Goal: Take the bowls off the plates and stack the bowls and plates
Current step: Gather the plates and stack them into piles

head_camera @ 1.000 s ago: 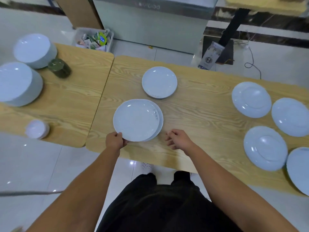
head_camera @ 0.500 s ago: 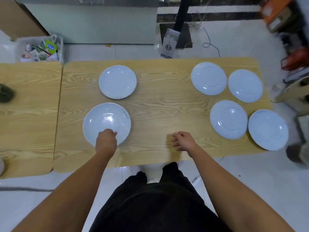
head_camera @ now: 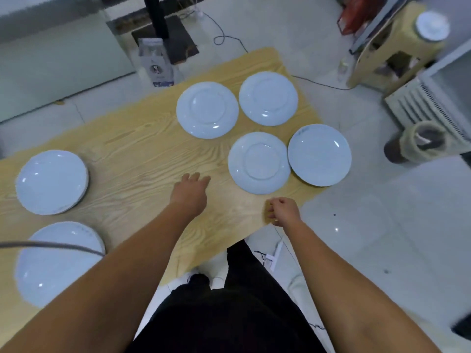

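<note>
Several single white plates lie on the right part of the wooden table (head_camera: 142, 154): one far left (head_camera: 207, 110), one far right (head_camera: 268, 98), one near left (head_camera: 258, 163), one near right (head_camera: 319, 154). Two plate stacks sit at the left, a farther stack (head_camera: 52, 182) and a nearer stack (head_camera: 54, 266). My left hand (head_camera: 191, 191) stretches over the bare wood with straight fingers, a short way left of the near left plate, holding nothing. My right hand (head_camera: 283, 211) hovers at the table's front edge, fingers loosely curled and empty. No bowls show.
Beyond the table stand a white carton (head_camera: 155, 63) and a black stand base (head_camera: 165, 39) with cables on the tiled floor. To the right are a beige stool (head_camera: 397, 47) with a white dish on it, a white grille unit (head_camera: 428, 108) and a tape roll (head_camera: 420, 142).
My left hand let go of the nearer plate stack and moved right across the table toward the single plates. The view swung right. My right hand stayed near the front edge.
</note>
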